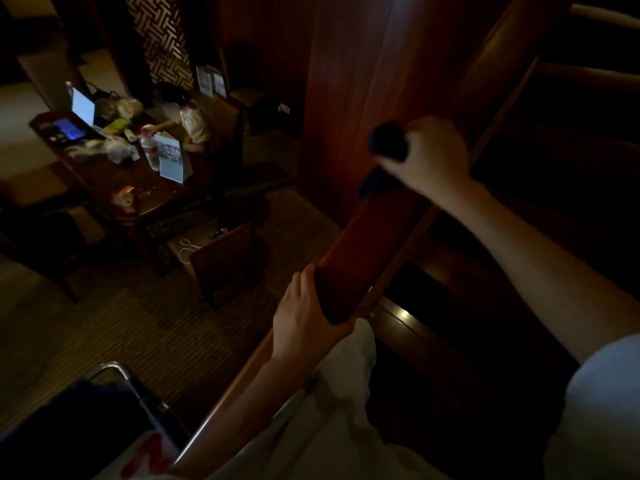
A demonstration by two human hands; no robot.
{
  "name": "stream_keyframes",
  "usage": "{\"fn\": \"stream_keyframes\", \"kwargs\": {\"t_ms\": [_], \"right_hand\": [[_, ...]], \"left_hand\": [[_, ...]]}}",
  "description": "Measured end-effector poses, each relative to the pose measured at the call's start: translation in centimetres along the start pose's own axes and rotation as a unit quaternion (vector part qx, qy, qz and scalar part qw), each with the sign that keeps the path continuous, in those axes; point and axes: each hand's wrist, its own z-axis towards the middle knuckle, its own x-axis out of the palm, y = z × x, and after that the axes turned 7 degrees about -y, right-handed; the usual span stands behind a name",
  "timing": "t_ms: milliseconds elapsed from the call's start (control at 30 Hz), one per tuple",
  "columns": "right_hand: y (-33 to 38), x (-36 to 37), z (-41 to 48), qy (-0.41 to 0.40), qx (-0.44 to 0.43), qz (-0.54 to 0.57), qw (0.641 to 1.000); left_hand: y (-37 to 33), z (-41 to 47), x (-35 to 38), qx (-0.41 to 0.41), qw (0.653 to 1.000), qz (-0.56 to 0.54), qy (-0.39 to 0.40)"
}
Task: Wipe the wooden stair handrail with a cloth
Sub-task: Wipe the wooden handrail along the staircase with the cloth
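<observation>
right fingers (414, 135): curled tight round a dark blue cloth (388, 138); the fingertips are hidden behind the fabric.
cloth: bunched in the fist, one wad bulging out at the left of the knuckles, and a darker fold lying below on the rail's far part.
right hand (436, 154): back turned to the camera, set on the far stretch of the rail, bare forearm reaching in from the near right.
left fingers (304, 282): laid along the left edge of the rail and bent over it, grasping the rail's near end; the thumb passes under that end.
left hand (301, 317): at the near end of the rail, well apart from the right hand.
handrail (367, 244): broad, reddish-brown wood, running from the near centre up and away to the right.
post (346, 81): wide wooden upright, just beyond the cloth.
stairs (433, 306): dark wooden treads, right of the rail.
worktop (114, 174): far left on the floor below, carrying an open laptop (83, 107), a water bottle (149, 150) and bags.
seated person (194, 123): at the worktop's far side.
carpet (138, 323): striped, left of the rail.
</observation>
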Motion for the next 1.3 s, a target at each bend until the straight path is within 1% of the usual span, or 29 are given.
{"fn": "stream_keyframes", "kwargs": {"t_ms": [33,67,133,167,233,300,333,367,400,433,467,500,567,600,633,700,733,800,867,900,967,1033,1067,1133,1167,1200,1233,1267,1300], "right_hand": [[-1.2,-0.2,0.3,-0.058,0.038,0.031,0.997],[-1.2,0.0,-0.3,-0.084,0.068,0.057,0.992],[1.7,1.6,-3.6,-0.085,0.080,0.075,0.990],[4.0,2.6,-6.2,-0.069,0.062,0.096,0.991],[8.3,4.3,-11.7,-0.050,-0.024,0.159,0.986],[9.0,4.8,-14.1,-0.036,-0.105,0.181,0.977],[7.8,4.8,-13.7,-0.035,-0.113,0.177,0.977],[6.4,4.7,-12.7,-0.050,-0.092,0.166,0.981],[4.9,4.6,-11.6,-0.076,-0.045,0.160,0.983],[3.4,4.4,-10.2,-0.120,0.019,0.162,0.979],[2.0,4.2,-8.9,-0.168,0.096,0.181,0.964],[1.2,4.0,-7.8,-0.208,0.173,0.221,0.937],[1.4,3.8,-6.6,-0.260,0.291,0.335,0.857],[2.2,3.9,-6.5,-0.276,0.327,0.382,0.819],[3.1,4.1,-6.8,-0.288,0.348,0.419,0.787],[5.1,5.0,-8.3,-0.301,0.366,0.479,0.739],[5.8,5.7,-9.1,-0.304,0.365,0.498,0.725],[7.3,7.1,-10.9,-0.304,0.359,0.526,0.708],[8.8,8.5,-12.9,-0.310,0.358,0.558,0.681],[9.7,9.0,-13.8,-0.311,0.346,0.572,0.675],[11.8,10.0,-16.1,-0.302,0.339,0.586,0.672],[14.9,10.7,-19.1,-0.271,0.350,0.590,0.675],[16.4,10.9,-20.8,-0.250,0.358,0.578,0.689],[19.2,11.0,-24.1,-0.207,0.334,0.567,0.724],[19.7,11.0,-25.1,-0.204,0.312,0.552,0.746],[19.4,10.8,-25.4,-0.192,0.292,0.533,0.770],[18.5,10.6,-25.1,-0.169,0.281,0.524,0.786],[17.5,9.9,-24.2,-0.144,0.278,0.523,0.793],[16.4,8.8,-23.0,-0.121,0.286,0.526,0.792]], "left_hand": [[-0.2,0.0,-0.1,0.002,1.000,0.001,0.001],[-0.4,0.0,-0.1,0.001,1.000,0.008,0.002],[-0.5,0.2,-0.1,-0.002,1.000,0.022,0.005],[-0.5,0.2,-0.1,-0.002,1.000,0.020,0.006],[-0.5,0.2,0.0,0.022,1.000,0.011,0.004],[-0.3,0.0,0.0,0.044,0.999,0.002,-0.007],[-0.3,-0.1,-0.1,0.030,1.000,-0.004,-0.007],[-0.5,-0.1,-0.3,0.005,1.000,-0.004,0.004],[-0.6,0.0,-0.5,-0.020,0.999,0.007,0.026],[-0.7,0.1,-0.6,-0.038,0.998,0.020,0.046],[-0.6,0.2,-0.7,-0.043,0.997,0.025,0.053],[-0.6,0.1,-0.8,-0.040,0.998,0.025,0.052],[-0.7,0.1,-1.0,-0.035,0.997,0.027,0.056],[-0.8,0.2,-1.1,-0.039,0.997,0.030,0.063],[-0.9,0.2,-1.1,-0.041,0.996,0.032,0.067],[-1.0,0.1,-1.1,-0.039,0.996,0.035,0.067],[-0.8,0.3,-1.0,-0.034,0.997,0.031,0.062],[-0.2,0.3,-0.6,-0.014,0.998,0.035,0.047],[0.7,0.1,0.0,0.020,0.999,0.028,0.027],[1.1,0.2,0.2,0.040,0.999,0.019,0.009],[2.0,-0.2,0.8,0.083,0.996,-0.001,-0.031],[3.1,-1.5,0.6,0.117,0.991,-0.001,-0.060],[3.8,-2.5,0.2,0.135,0.988,0.011,-0.074],[5.7,-5.2,-0.5,0.155,0.984,0.042,-0.081],[6.6,-6.4,-0.8,0.154,0.984,0.049,-0.078],[7.4,-7.4,-0.9,0.136,0.987,0.047,-0.070],[8.2,-8.0,-0.8,0.103,0.992,0.038,-0.059],[8.8,-8.6,-0.8,0.066,0.996,0.026,-0.049],[9.3,-9.2,-0.9,0.039,0.998,0.021,-0.046]]}}
